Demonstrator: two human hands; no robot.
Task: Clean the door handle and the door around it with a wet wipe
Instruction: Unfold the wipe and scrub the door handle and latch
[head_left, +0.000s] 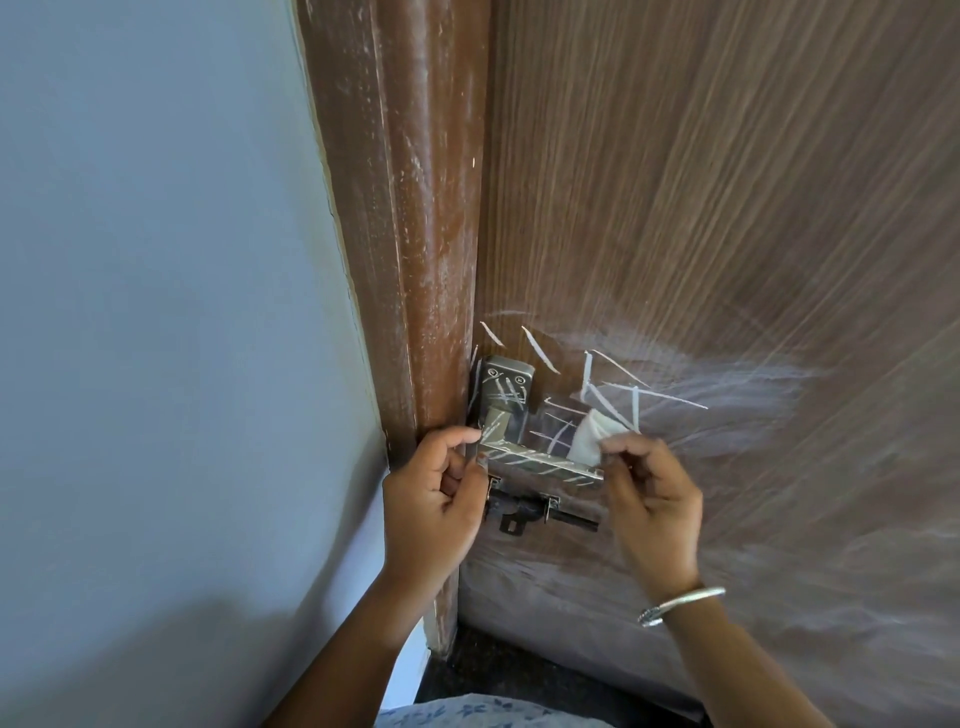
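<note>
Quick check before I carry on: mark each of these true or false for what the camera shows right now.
1. The right hand pinches the white wipe. True.
2. The door handle is free of white marks. False: white streaks cross its lever and its plate, and more mark the door around it.
3. The left hand hangs clear of the handle. False: it grips the lever at the end nearest the door frame.
4. A dark slide bolt sits just below the handle. True.
5. The bracelet is on the left wrist. False: it is on the right wrist.
</note>
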